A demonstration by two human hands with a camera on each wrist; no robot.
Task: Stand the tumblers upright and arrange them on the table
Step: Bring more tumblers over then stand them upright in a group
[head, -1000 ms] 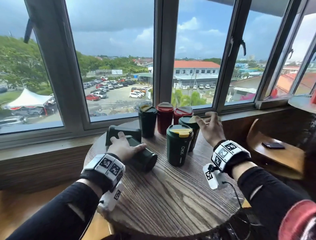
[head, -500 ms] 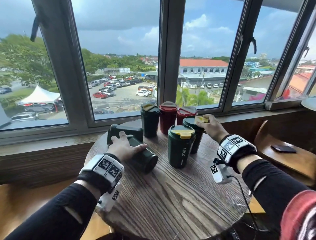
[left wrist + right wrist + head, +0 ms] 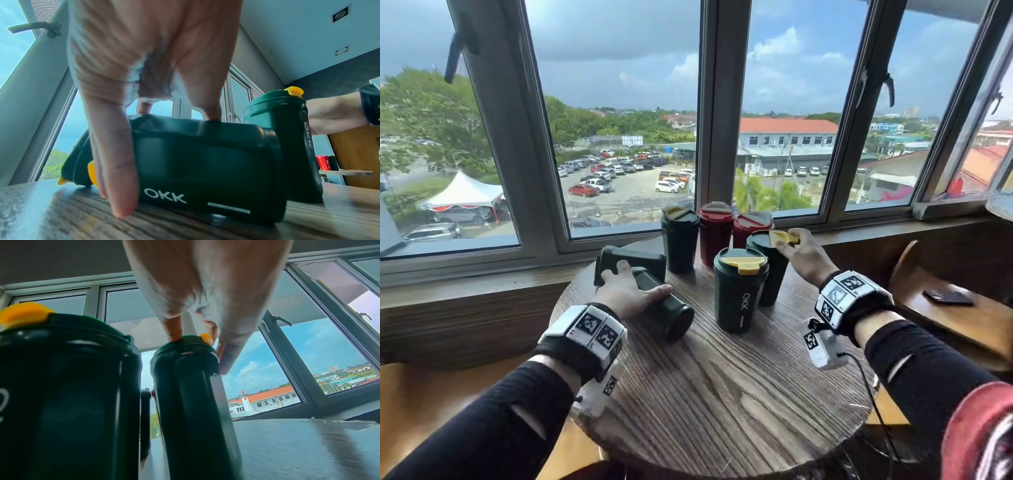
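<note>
On the round wooden table five tumblers stand upright: a dark green one and two red ones at the back, and two green ones with yellow lid flaps in front. My right hand grips the lid of the right green tumbler from above; its fingers sit on the lid. The front green tumbler stands free. My left hand grips a green tumbler lying on its side, fingers wrapped over its body. A second lying tumbler is behind it.
The window sill and frames run close behind the table. To the right stands a wooden chair with a dark phone on its seat. The near half of the table is bare wood.
My right hand has come down from beside the right green tumbler onto its lid and taken hold. My left hand has stayed on the lying tumbler.
</note>
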